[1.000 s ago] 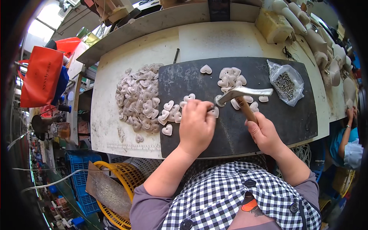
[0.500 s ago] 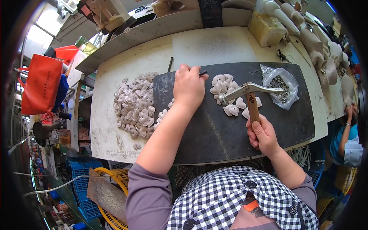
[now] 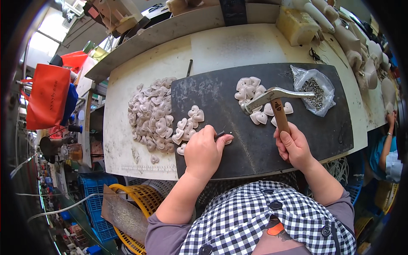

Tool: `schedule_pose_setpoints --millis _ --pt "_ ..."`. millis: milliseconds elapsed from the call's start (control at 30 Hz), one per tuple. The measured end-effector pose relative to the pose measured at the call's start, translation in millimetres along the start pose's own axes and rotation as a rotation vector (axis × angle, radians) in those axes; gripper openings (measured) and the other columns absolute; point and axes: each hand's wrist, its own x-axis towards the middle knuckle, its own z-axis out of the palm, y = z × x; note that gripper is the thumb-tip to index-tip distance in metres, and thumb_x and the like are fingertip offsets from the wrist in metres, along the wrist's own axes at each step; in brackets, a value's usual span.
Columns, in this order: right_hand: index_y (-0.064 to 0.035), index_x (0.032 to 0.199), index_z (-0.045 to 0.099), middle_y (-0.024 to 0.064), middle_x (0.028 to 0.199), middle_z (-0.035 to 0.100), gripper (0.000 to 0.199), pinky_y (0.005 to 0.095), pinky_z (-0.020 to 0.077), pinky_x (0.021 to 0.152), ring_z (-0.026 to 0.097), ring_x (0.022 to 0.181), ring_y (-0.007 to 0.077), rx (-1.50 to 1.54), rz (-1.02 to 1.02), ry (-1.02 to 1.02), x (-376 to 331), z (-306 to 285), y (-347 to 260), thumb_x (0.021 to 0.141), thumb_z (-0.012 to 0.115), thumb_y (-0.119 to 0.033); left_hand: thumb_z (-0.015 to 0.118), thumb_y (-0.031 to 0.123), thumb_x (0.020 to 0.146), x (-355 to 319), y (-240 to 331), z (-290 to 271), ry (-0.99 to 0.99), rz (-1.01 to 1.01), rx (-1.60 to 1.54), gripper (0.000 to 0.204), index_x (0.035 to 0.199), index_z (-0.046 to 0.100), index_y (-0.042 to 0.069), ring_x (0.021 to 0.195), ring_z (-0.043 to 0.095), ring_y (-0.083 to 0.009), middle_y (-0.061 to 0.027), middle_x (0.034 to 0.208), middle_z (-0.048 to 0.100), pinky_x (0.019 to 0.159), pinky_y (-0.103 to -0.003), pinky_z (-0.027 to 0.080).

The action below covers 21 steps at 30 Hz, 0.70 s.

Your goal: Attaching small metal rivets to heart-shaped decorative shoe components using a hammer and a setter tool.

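Note:
My left hand is closed round a short dark rod, low over the black mat. The edge of a small pale piece shows by its fingertips, mostly hidden. My right hand grips the wooden handle of a hammer, whose metal head is raised level over the mat. Behind the hammer head lies a group of pale padded hearts, partly covered by it. More hearts are scattered on the mat beyond my left hand.
A large heap of the same hearts covers the white table at left. An opened plastic bag of small metal studs sits at the mat's right. Another dark rod lies behind the mat. A yellow block stands at the back right.
My left hand has come back toward me with the dark rod, uncovering hearts on the mat. My right hand holds the hammer in nearly the same place.

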Motion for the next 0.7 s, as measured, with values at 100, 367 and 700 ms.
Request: schedule_pose_setpoints --millis 100,367,700 --pt "-0.004 0.104 0.05 -0.0023 0.068 0.044 0.024 0.0179 0.0352 0.048 0.037 0.05 0.0032 -0.031 0.01 0.002 2 2 0 0.106 0.044 -0.027 0.081 0.037 0.075 1 -8 -3 0.04 0.119 -0.236 0.041 0.082 0.058 0.004 0.065 0.061 -0.0265 -0.0095 0.071 0.062 0.059 -0.039 0.047" --pt "-0.0023 0.102 0.056 0.0077 0.07 0.055 0.017 0.0365 0.0454 0.057 0.057 0.06 0.02 -0.569 -0.095 0.017 -12 18 -16 0.099 0.058 -0.019 0.079 0.037 0.08 -15 -5 11 0.121 0.045 -0.058 0.049 0.108 0.059 0.003 0.076 0.061 -0.0265 -0.0102 0.088 0.063 0.069 -0.036 0.05" --pt "-0.0038 0.1 0.049 0.0172 0.08 0.063 0.02 0.0473 0.0504 0.06 0.065 0.071 0.0376 -1.202 -0.09 -0.068 -17 49 -24 0.095 0.06 -0.02 0.062 -0.003 0.092 -9 -14 -7 0.052 -0.182 -1.109 0.015 0.107 0.065 0.001 0.085 0.059 -0.0063 -0.0022 0.102 0.064 0.078 -0.021 0.049"
